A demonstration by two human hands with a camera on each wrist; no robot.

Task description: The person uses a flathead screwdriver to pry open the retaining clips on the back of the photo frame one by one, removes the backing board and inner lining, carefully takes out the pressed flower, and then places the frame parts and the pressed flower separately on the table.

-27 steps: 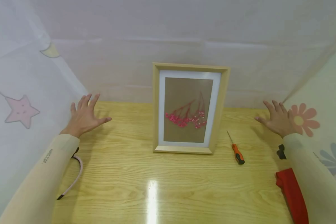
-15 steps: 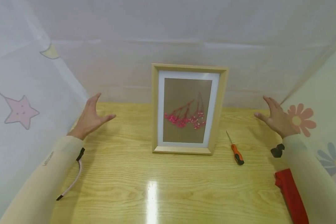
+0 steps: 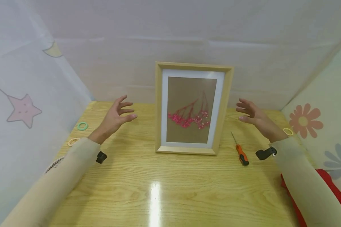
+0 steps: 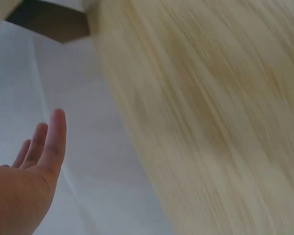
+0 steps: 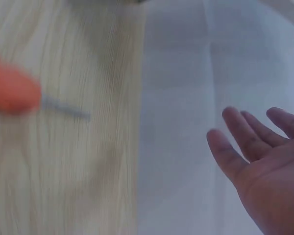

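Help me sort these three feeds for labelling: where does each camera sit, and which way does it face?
Head: worn on the head, looking forward and down at the picture frame on the table; both sleeves, left hand and right hand show.
Left wrist: on that wrist, looking past the open fingers at the tabletop and backdrop.
Right wrist: on that wrist, showing the open palm and the blurred screwdriver.
Head and right wrist views share the screwdriver.
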